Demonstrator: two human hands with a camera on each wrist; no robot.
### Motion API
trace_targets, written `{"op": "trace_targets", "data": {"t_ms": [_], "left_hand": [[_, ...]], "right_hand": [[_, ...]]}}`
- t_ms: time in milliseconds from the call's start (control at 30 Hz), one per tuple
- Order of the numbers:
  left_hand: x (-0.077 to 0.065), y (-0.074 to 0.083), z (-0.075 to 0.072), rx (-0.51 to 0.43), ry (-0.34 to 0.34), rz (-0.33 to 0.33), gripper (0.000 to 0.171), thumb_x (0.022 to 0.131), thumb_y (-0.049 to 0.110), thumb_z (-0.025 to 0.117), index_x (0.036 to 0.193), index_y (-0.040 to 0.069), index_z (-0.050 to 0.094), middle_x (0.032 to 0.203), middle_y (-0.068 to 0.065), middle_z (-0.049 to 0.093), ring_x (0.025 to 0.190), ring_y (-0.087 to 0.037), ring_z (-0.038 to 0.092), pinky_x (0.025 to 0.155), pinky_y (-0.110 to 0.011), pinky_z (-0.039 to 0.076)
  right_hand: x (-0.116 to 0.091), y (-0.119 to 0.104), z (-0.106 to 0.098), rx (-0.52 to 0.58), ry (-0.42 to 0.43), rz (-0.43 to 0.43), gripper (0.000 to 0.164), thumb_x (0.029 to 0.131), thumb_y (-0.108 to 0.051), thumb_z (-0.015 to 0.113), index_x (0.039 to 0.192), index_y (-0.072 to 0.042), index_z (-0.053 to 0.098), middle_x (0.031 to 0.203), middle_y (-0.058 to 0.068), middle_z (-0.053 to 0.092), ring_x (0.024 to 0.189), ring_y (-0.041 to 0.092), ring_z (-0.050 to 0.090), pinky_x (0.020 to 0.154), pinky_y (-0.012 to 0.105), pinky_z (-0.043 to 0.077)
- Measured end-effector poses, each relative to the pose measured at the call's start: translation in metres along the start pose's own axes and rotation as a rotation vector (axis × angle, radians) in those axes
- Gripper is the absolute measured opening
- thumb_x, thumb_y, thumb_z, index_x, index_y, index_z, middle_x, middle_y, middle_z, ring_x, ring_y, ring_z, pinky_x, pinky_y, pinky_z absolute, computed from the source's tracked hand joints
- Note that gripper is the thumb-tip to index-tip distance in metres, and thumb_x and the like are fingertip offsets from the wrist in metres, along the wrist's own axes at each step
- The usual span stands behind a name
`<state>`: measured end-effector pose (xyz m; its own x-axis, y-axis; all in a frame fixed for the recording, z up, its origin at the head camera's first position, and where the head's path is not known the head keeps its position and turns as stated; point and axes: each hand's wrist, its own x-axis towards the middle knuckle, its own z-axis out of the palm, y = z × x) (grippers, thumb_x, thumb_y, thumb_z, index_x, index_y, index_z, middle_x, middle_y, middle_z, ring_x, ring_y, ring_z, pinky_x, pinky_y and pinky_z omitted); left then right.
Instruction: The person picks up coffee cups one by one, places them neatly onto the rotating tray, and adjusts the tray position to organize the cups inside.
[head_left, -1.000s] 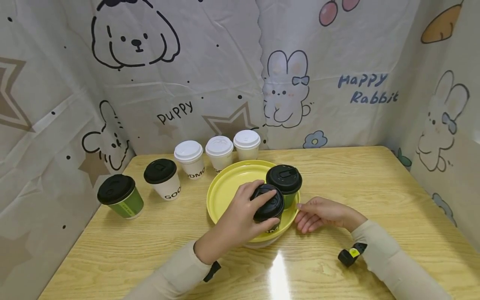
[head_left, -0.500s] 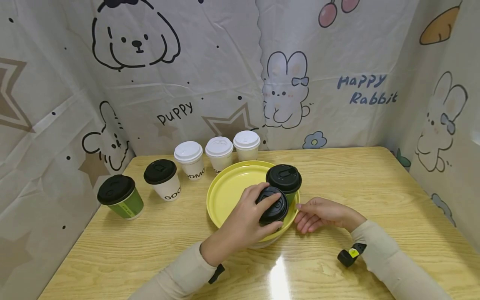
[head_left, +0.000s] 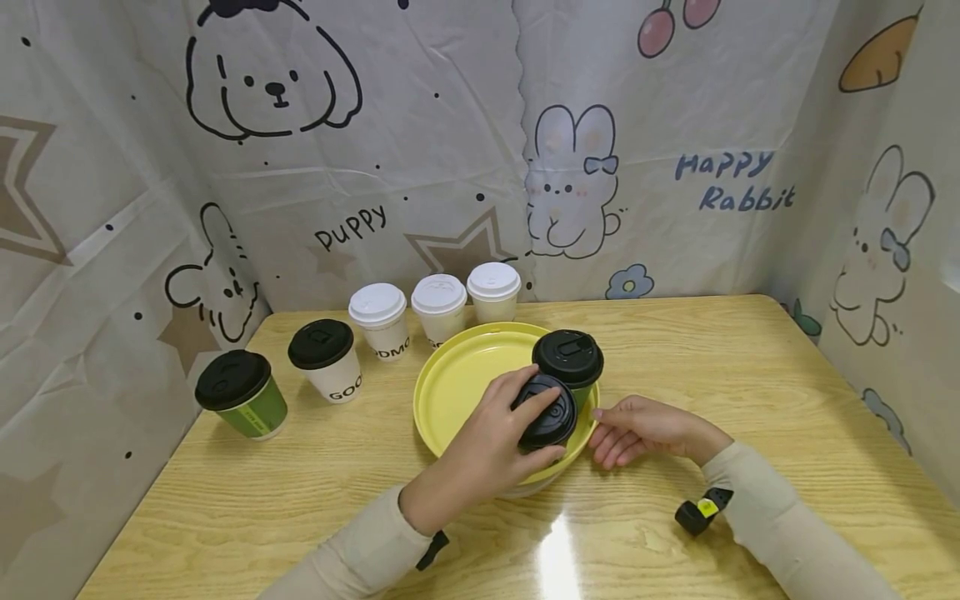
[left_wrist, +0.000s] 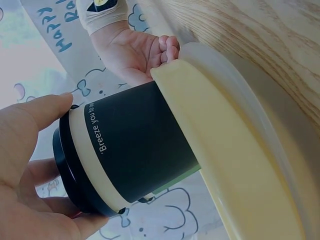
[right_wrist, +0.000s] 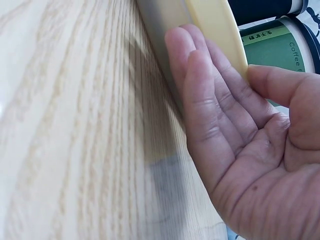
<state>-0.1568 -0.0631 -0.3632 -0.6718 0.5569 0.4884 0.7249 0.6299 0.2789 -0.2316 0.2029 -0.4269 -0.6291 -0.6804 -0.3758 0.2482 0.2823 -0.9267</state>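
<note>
My left hand (head_left: 487, 446) holds a dark paper cup by its black lid (head_left: 553, 421), thumb and fingers spread around the lid. In the left wrist view this dark cup (left_wrist: 137, 137) has white lettering and stands on the yellow round tray (left_wrist: 215, 130). Right behind it on the tray (head_left: 453, 387) is a green cup (head_left: 567, 358) with a black lid. My right hand (head_left: 648, 429) grips the tray's right edge. Seen from the right wrist, the thumb lies on the rim (right_wrist: 235, 35) and the fingers are against the side and underside.
Left of the tray stand a green cup (head_left: 255, 408) and a white cup (head_left: 330, 375), both black-lidded. Behind it, along the table's back edge, are three white-lidded cups (head_left: 378, 321). A pale base (head_left: 528, 490) shows beneath the tray. Printed cloth (head_left: 450, 125) walls the wooden table (head_left: 697, 358).
My left hand has moved slightly right with the dark cup, bringing it nearer the tray's right edge. Over the last half second both hands have stayed nearly still.
</note>
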Motion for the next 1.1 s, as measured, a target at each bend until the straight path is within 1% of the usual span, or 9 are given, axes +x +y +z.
{"op": "trace_targets", "data": {"t_ms": [200, 433, 567, 733, 833, 900, 933, 1100], "left_hand": [[0.0, 0.0, 0.0, -0.009, 0.009, 0.011, 0.063, 0.079, 0.036, 0.079, 0.131, 0.009, 0.058, 0.143, -0.018, 0.042, 0.131, -0.028, 0.04, 0.103, -0.039, 0.043], [-0.001, -0.001, -0.001, -0.002, 0.009, 0.022, 0.063, 0.079, 0.037, 0.079, 0.132, 0.01, 0.058, 0.143, -0.018, 0.042, 0.133, -0.028, 0.039, 0.105, -0.04, 0.041], [-0.003, -0.001, -0.003, 0.002, 0.022, 0.023, 0.066, 0.079, 0.04, 0.078, 0.135, 0.012, 0.055, 0.144, -0.017, 0.041, 0.135, -0.027, 0.037, 0.106, -0.04, 0.041], [-0.009, -0.007, -0.007, 0.049, 0.038, 0.027, 0.073, 0.081, 0.046, 0.074, 0.139, 0.01, 0.05, 0.148, -0.016, 0.039, 0.139, -0.03, 0.033, 0.111, -0.042, 0.034], [-0.014, -0.015, -0.011, 0.078, 0.016, 0.016, 0.077, 0.083, 0.049, 0.071, 0.143, 0.008, 0.045, 0.151, -0.014, 0.035, 0.142, -0.032, 0.028, 0.113, -0.044, 0.029], [-0.019, -0.023, -0.015, 0.087, -0.015, -0.002, 0.082, 0.084, 0.05, 0.069, 0.146, 0.007, 0.04, 0.154, -0.013, 0.03, 0.143, -0.032, 0.024, 0.113, -0.047, 0.027], [-0.021, -0.027, -0.017, 0.084, -0.033, -0.018, 0.084, 0.084, 0.051, 0.069, 0.147, 0.006, 0.037, 0.155, -0.012, 0.028, 0.144, -0.032, 0.021, 0.114, -0.047, 0.026], [-0.034, -0.048, -0.028, 0.048, -0.145, -0.144, 0.093, 0.085, 0.058, 0.064, 0.152, 0.006, 0.026, 0.161, -0.007, 0.012, 0.147, -0.029, 0.01, 0.115, -0.05, 0.02]], "right_hand": [[0.0, -0.001, 0.001, -0.007, 0.008, 0.004, 0.05, 0.105, -0.026, 0.035, 0.105, 0.015, 0.063, 0.085, 0.01, 0.073, 0.074, 0.016, 0.071, 0.065, 0.026, 0.057], [-0.001, -0.001, 0.002, -0.018, 0.02, 0.012, 0.05, 0.104, -0.031, 0.039, 0.104, 0.012, 0.065, 0.086, 0.011, 0.073, 0.074, 0.016, 0.071, 0.066, 0.026, 0.057], [-0.001, -0.001, 0.002, -0.018, 0.02, 0.012, 0.051, 0.104, -0.032, 0.04, 0.104, 0.012, 0.065, 0.086, 0.011, 0.073, 0.074, 0.016, 0.071, 0.066, 0.027, 0.058], [-0.001, 0.0, 0.001, -0.009, 0.023, 0.017, 0.05, 0.104, -0.031, 0.04, 0.104, 0.012, 0.065, 0.086, 0.011, 0.072, 0.074, 0.017, 0.071, 0.066, 0.027, 0.058], [0.0, 0.001, 0.002, -0.006, 0.019, 0.016, 0.049, 0.104, -0.029, 0.039, 0.103, 0.012, 0.065, 0.086, 0.012, 0.072, 0.074, 0.017, 0.071, 0.066, 0.027, 0.058], [0.0, 0.001, 0.002, -0.004, 0.017, 0.013, 0.049, 0.105, -0.027, 0.037, 0.103, 0.013, 0.065, 0.086, 0.012, 0.072, 0.074, 0.017, 0.071, 0.066, 0.027, 0.058], [0.0, 0.001, 0.001, -0.003, 0.016, 0.011, 0.049, 0.105, -0.026, 0.036, 0.103, 0.013, 0.065, 0.086, 0.012, 0.073, 0.074, 0.017, 0.071, 0.066, 0.027, 0.058], [0.0, 0.0, 0.0, -0.001, 0.011, 0.005, 0.048, 0.105, -0.026, 0.036, 0.103, 0.012, 0.065, 0.086, 0.012, 0.073, 0.074, 0.017, 0.071, 0.066, 0.028, 0.058]]}}
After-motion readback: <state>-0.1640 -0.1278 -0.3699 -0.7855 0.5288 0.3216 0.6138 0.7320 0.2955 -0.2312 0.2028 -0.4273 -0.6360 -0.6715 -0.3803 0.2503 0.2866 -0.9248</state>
